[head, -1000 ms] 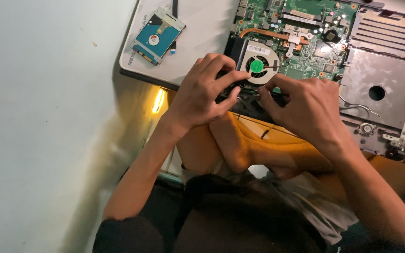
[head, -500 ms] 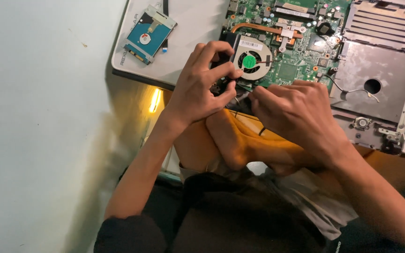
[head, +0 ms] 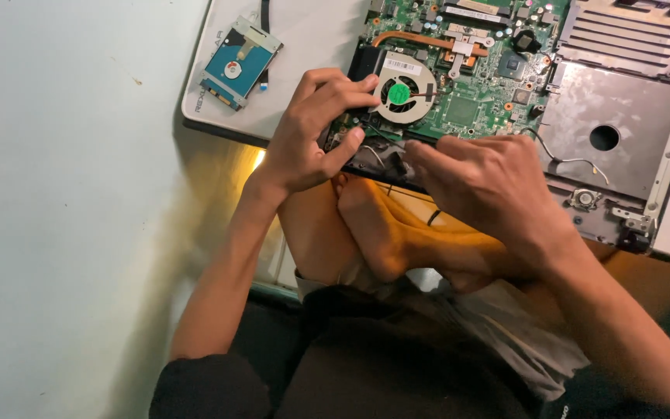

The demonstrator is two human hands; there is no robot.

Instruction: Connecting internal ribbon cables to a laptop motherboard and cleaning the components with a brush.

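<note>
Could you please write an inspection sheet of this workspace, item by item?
Surface: opened laptop chassis lying on the floor, beside the person's crossed legs.
Job's things: green motherboard exposed; round cooling fan with green hub; copper heat pipe above it.
Clutter: removed hard drive on a white panel, apart from the board.
Hands: left hand has fingers at the fan's left edge; right hand is at the chassis front edge; whether it holds anything cannot be told.
Cables: thin wire across the metal tray.
Surroundings: pale wall at the left.
</note>
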